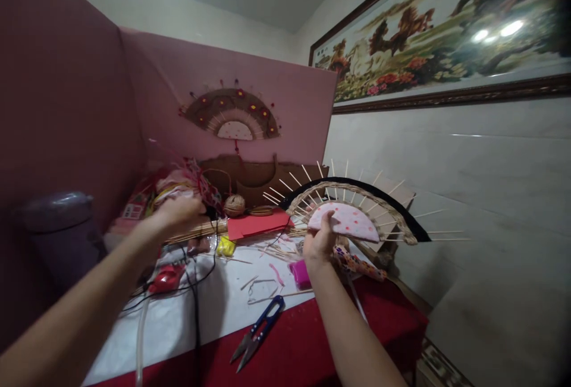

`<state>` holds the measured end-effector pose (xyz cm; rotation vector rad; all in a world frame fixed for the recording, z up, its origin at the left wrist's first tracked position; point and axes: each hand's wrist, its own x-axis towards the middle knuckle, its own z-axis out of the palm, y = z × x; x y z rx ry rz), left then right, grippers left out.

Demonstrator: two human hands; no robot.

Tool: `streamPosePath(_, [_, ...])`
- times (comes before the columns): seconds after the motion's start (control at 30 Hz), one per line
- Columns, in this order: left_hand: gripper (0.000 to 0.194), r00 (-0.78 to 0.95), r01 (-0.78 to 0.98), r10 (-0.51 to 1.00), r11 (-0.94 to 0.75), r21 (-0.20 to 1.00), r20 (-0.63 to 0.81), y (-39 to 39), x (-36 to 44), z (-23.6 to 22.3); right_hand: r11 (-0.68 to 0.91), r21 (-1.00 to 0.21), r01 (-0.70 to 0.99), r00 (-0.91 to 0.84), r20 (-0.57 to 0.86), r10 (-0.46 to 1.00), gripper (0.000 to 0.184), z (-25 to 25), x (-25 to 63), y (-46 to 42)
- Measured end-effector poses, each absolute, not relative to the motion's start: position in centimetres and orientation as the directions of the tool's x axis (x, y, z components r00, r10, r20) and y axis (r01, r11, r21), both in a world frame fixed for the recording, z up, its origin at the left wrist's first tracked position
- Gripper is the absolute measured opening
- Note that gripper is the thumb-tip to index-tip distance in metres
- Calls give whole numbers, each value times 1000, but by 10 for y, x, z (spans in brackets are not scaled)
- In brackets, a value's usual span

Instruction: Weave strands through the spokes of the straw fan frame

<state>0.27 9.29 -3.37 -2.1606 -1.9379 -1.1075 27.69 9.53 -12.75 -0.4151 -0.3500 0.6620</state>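
Observation:
My right hand grips a handmade fan by its base, with the thumb lying over a pale half-round pad with pink dots. Thin wooden sticks spread out from the pad. A tan braided band and a black band curve across these sticks, whose tips stick out beyond. My left hand is over the pile of craft materials at the left, its fingers closed and slightly blurred. Something black shows beside those fingertips, but I cannot make out what they hold. A black cord hangs down near this hand.
Blue-handled thread snips lie at the table's front on red cloth. Red paper, a twine ball, yellow and magenta packets and loose sticks lie behind. A decorated fan hangs on the pink panel.

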Motion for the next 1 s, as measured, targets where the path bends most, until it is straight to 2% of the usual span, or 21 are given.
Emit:
streamPosePath(0.1, [8, 80, 816, 903, -303, 492, 423, 93, 32, -77, 711, -452, -538, 698, 233, 677, 38, -127, 272, 93])
streamPosePath(0.17, [19, 140, 710, 912, -364, 602, 386, 89, 62, -97, 687, -457, -564, 651, 265, 711, 36, -127, 268, 92])
streamPosePath(0.2, [31, 148, 473, 930, -366, 802, 337, 87, 77, -105, 662, -473, -582, 617, 273, 738, 36, -128, 266, 91])
streamPosePath(0.23, [43, 145, 222, 947, -312, 924, 285, 85, 92, -113, 631, -493, -599, 582, 273, 766, 36, -128, 265, 90])
streamPosePath(0.27, [53, 151, 35, 962, -236, 971, 228, 84, 105, -119, 598, -511, -618, 545, 271, 794, 37, -129, 263, 88])
streamPosePath(0.37, [57, 88, -273, 985, -119, 955, 148, 82, 133, -130, 512, -520, -684, 440, 266, 858, 36, -130, 258, 86])
streamPosePath(0.5, [39, 117, -476, 967, -146, 867, 227, 75, 137, -131, 411, -485, -772, 329, 249, 911, 36, -130, 255, 84])
streamPosePath(0.6, [34, 131, -520, 978, -72, 851, 163, 66, 129, -127, 340, -478, -810, 261, 227, 938, 38, -130, 255, 82])
streamPosePath(0.67, [33, 111, -485, 984, -66, 872, 136, 62, 122, -127, 292, -478, -828, 212, 215, 953, 38, -130, 255, 81])
streamPosePath(0.87, [35, -223, -242, 953, -258, 935, 205, 63, 103, -139, 190, -459, -868, 126, 167, 978, 35, -129, 255, 77])
streamPosePath(1.0, [46, -258, -154, 944, -249, 956, 204, 64, 93, -145, 164, -445, -880, 105, 154, 983, 32, -129, 254, 75])
